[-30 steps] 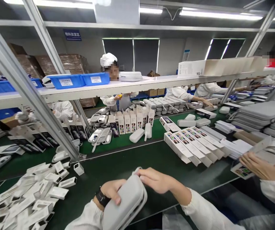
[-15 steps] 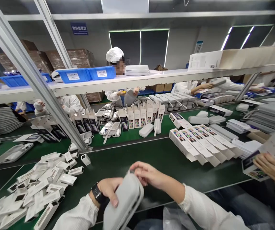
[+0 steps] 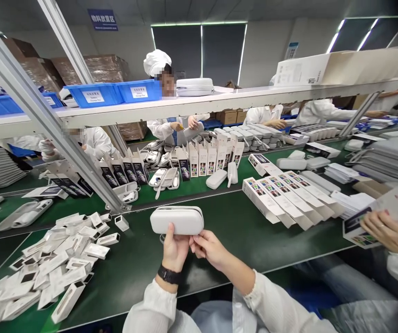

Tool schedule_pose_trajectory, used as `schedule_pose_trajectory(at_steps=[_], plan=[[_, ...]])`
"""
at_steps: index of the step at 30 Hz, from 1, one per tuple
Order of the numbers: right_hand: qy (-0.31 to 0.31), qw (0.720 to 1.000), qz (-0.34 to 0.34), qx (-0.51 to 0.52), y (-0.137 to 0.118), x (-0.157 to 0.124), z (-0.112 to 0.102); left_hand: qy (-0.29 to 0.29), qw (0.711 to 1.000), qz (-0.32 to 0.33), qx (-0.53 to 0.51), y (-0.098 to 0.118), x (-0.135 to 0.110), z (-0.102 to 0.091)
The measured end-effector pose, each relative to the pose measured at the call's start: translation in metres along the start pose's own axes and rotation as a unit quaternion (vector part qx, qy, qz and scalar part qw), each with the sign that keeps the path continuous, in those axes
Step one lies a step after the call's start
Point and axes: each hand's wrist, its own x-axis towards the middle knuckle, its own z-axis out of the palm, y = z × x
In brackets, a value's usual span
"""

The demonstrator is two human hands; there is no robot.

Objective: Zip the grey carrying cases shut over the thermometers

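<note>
Case (image 3: 177,221), pale and hard-shelled, is just below the centre of the frame above the green worktop (image 3: 254,249), clamped in our left hand (image 3: 176,252), thumb on its broad face, presumably to steady it while our right hand (image 3: 208,247) bunches at its lower right corner, gripping what we cannot tell.

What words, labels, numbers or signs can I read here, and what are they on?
"物料放置区": on the blue sign; its smaller lower line is too blurred.
"Storage Box": on labels of two blue bins; their other lines are too small.
Unreadable: print on the lying cartons, upright cartons, shelf carton and wall notice.
No text visible: the held pale grey case.
</note>
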Motion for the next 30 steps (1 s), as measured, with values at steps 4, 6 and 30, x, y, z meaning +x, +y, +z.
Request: schedule_pose_trajectory(at_steps=[4,6,30], plan=[[-0.008,0.997,0.002,0.071,0.003,0.0,-0.003,0.04,0.996,0.073,-0.021,0.008,-0.002,-0.001],[-0.046,0.995,-0.003,0.085,0.004,0.001,-0.003,0.039,0.996,0.077,-0.006,0.012,-0.003,-0.001],[-0.045,0.991,0.121,0.04,-0.041,-0.005,-0.018,0.056,0.951,0.134,0.273,0.052,-0.015,-0.046]])
